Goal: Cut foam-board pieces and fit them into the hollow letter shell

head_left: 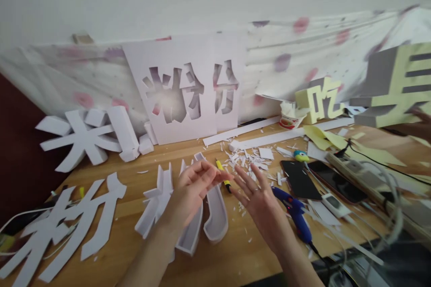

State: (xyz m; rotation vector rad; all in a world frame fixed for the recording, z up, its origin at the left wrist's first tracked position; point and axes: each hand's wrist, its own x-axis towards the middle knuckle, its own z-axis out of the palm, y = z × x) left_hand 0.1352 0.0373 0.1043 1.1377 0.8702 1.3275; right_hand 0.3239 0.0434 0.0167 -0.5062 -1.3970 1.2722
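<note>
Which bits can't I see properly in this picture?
All in the head view:
Anything pinched in the left hand: its own fingers and blur hide it.
The yellow-and-black tool's middle: behind fingers.
The big yellow letter's far side: cut off by the right edge.
The other person's hand: cut off there too.
The red-and-white bowl's print: too small, blurred.

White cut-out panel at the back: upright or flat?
Upright, leaning slightly. The cut-out panel rises from the tabletop in front of the spotted cloth, openings facing the camera.
</note>
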